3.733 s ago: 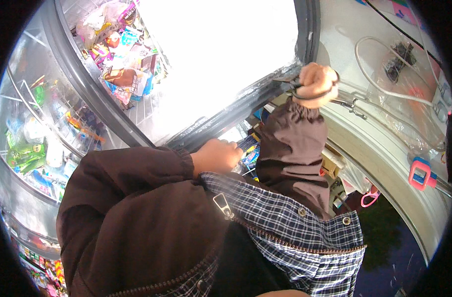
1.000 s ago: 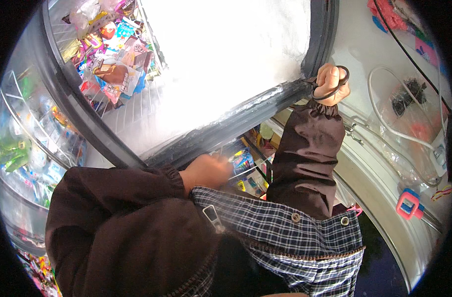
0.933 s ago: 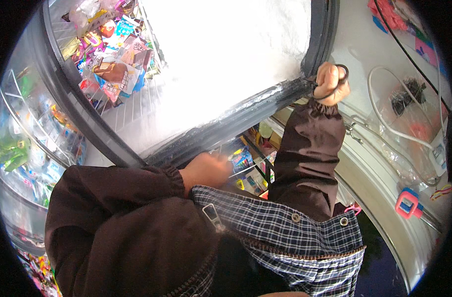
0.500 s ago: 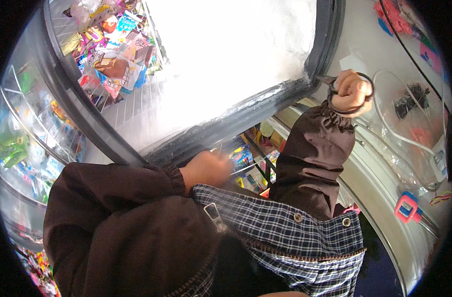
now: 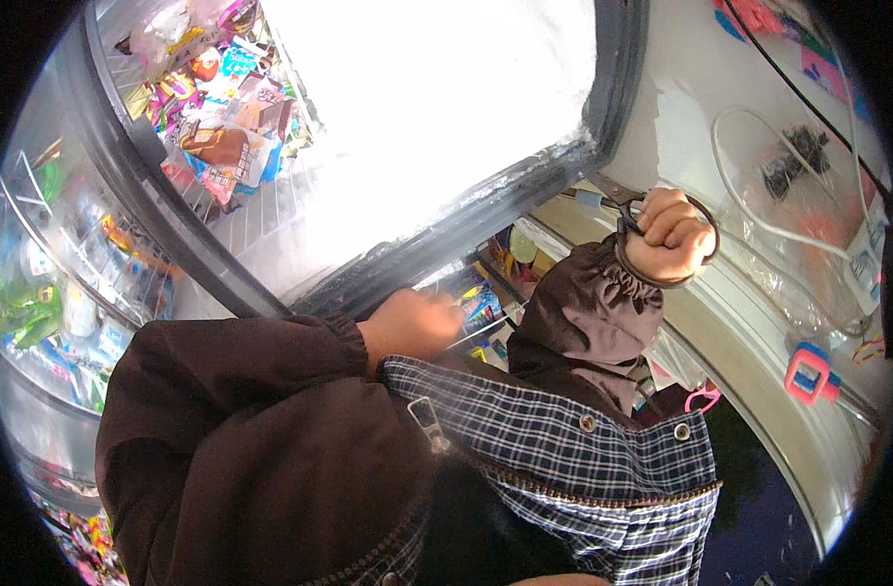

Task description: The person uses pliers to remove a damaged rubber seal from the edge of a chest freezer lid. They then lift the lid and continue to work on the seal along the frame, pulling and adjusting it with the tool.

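Note:
My right hand is wrapped round the dark looped handles of a pair of scissors. Their blades point up and left, close to the corner of an open chest freezer's dark rim. Just below the near rim, my left hand is closed, its fingertips somewhat blurred. What it holds, if anything, I cannot make out. Thick white frost glares inside the freezer. A wire basket at its left holds several colourful wrapped ice creams.
At the left is a clear-sided compartment with wire racks and bagged goods. A white cable and clear plastic bags run down the right side. A pink-and-blue handle lies at the lower right. Packaged items sit beneath the freezer edge.
My right hand has moved down and slightly left with the scissors, away from the freezer corner. The blades show more clearly. My left hand has hardly moved and is less blurred.

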`<state>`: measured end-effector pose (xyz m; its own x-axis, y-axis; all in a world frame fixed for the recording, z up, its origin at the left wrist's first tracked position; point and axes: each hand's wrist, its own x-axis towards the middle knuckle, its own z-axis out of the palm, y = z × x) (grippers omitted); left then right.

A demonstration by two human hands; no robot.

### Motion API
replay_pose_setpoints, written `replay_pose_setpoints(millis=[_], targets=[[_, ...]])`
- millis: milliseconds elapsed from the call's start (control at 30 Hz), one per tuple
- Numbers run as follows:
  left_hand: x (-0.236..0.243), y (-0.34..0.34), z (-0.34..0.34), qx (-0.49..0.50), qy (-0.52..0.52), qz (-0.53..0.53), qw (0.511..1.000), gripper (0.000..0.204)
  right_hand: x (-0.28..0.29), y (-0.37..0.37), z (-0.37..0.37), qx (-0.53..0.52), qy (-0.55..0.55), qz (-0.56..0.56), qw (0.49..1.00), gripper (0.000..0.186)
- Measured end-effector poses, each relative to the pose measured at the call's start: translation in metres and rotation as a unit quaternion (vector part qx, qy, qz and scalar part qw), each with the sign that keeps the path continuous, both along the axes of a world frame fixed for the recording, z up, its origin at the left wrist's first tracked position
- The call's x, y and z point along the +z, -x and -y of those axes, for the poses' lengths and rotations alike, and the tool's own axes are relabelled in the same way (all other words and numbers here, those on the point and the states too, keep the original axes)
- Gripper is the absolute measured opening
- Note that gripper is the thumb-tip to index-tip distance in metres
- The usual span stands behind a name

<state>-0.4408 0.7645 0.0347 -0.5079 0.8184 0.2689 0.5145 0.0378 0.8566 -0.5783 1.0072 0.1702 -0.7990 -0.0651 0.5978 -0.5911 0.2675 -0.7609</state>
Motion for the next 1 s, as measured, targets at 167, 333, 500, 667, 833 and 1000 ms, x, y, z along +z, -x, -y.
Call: replay_pose_setpoints(millis=[167,333,500,667,833,1000], targets=[[0.001,0.004,0.003,-0.016,-0.007,0.039,0.999,0.010,-0.012,0.019,-0.001,-0.070,-0.111,-0.030,0.991,0.028],[0.000,0.005,0.004,-0.024,0.010,0.036,0.999,0.011,-0.027,0.046,-0.013,-0.100,-0.111,-0.017,0.989,0.032],[-0.003,0.002,0.003,0.005,0.001,0.004,1.000,0.011,-0.045,0.060,-0.017,-0.082,-0.288,-0.061,0.952,0.030],[-0.007,0.001,0.003,0.015,-0.002,-0.026,1.000,0.011,-0.047,0.071,-0.027,-0.197,-0.276,-0.069,0.938,0.027],[-0.006,0.001,0.004,0.040,-0.016,0.004,0.999,0.011,-0.040,0.072,-0.024,-0.108,-0.312,-0.054,0.943,0.029],[-0.006,0.000,0.004,0.022,0.021,0.008,1.000,0.012,-0.038,0.072,-0.012,-0.042,-0.136,0.069,0.987,0.029]])
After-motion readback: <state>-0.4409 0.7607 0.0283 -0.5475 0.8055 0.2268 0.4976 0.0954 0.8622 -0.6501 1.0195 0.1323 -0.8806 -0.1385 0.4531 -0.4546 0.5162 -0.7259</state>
